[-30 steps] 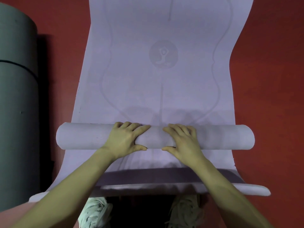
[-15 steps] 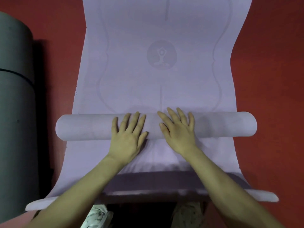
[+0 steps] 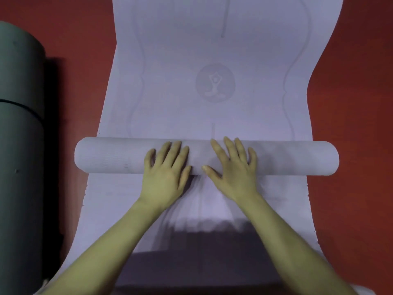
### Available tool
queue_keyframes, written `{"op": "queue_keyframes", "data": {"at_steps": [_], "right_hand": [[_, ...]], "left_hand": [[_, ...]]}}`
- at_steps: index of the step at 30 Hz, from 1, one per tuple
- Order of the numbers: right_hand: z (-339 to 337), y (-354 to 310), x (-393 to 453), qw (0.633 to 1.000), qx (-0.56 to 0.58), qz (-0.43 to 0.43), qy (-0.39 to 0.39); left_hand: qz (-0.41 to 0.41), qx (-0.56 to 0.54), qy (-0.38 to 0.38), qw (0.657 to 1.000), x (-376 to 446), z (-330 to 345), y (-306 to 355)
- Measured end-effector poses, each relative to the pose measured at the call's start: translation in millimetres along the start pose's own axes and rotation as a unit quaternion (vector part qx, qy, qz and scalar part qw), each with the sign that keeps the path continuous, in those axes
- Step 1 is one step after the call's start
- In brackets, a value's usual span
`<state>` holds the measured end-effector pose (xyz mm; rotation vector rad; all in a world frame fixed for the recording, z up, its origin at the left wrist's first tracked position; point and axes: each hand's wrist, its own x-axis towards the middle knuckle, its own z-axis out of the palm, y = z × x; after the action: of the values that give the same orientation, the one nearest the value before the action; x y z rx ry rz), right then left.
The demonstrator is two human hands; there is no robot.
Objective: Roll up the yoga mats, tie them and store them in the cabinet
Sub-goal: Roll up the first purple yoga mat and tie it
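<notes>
A pale lilac yoga mat point(image 3: 212, 50) lies flat on the red floor, running away from me, with a round yoga-figure emblem point(image 3: 215, 83) printed in its middle. Its near part is wound into a roll point(image 3: 110, 155) that lies crosswise. My left hand point(image 3: 167, 174) and my right hand point(image 3: 232, 169) press side by side on the middle of the roll, fingers straight and spread. A second lilac sheet point(image 3: 119, 201) lies flat under my forearms, below the roll.
A dark grey rolled mat point(image 3: 19, 145) with a thin black band around it lies lengthwise along the left edge. Red floor point(image 3: 350, 103) shows on both sides of the lilac mat.
My fingers went from curled over the roll to flat and spread on it. The roll has moved forward along the mat, closer to the emblem.
</notes>
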<state>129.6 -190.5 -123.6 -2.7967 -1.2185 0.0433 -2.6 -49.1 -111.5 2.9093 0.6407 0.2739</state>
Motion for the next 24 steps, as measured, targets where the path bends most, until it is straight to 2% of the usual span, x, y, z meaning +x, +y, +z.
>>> {"op": "queue_keyframes", "data": {"at_steps": [3,6,8,11,16,24], "right_hand": [[0.1,1.2,16.8,1.000,-0.004,-0.002,-0.016],[0.3,-0.4,12.7,0.999,0.015,-0.001,0.050],[3.6,2.1,3.9,0.995,0.018,-0.034,0.097],[7.5,12.3,1.1,0.992,0.006,-0.075,0.102],[6.9,17.7,32.0,0.995,0.002,-0.072,0.071],[2.9,21.6,59.4,0.989,-0.014,-0.097,0.108]], "left_hand": [[0.004,0.009,-0.018,1.000,-2.7,2.3,-1.1],[0.009,0.001,-0.045,0.999,13.1,5.7,-9.6],[0.007,-0.027,-0.064,0.998,24.5,8.2,-18.2],[0.033,-0.046,-0.086,0.995,37.8,11.2,-31.3],[0.060,0.012,-0.039,0.997,48.5,15.9,-39.0],[0.076,-0.004,-0.021,0.997,75.6,20.2,-47.7]]}}
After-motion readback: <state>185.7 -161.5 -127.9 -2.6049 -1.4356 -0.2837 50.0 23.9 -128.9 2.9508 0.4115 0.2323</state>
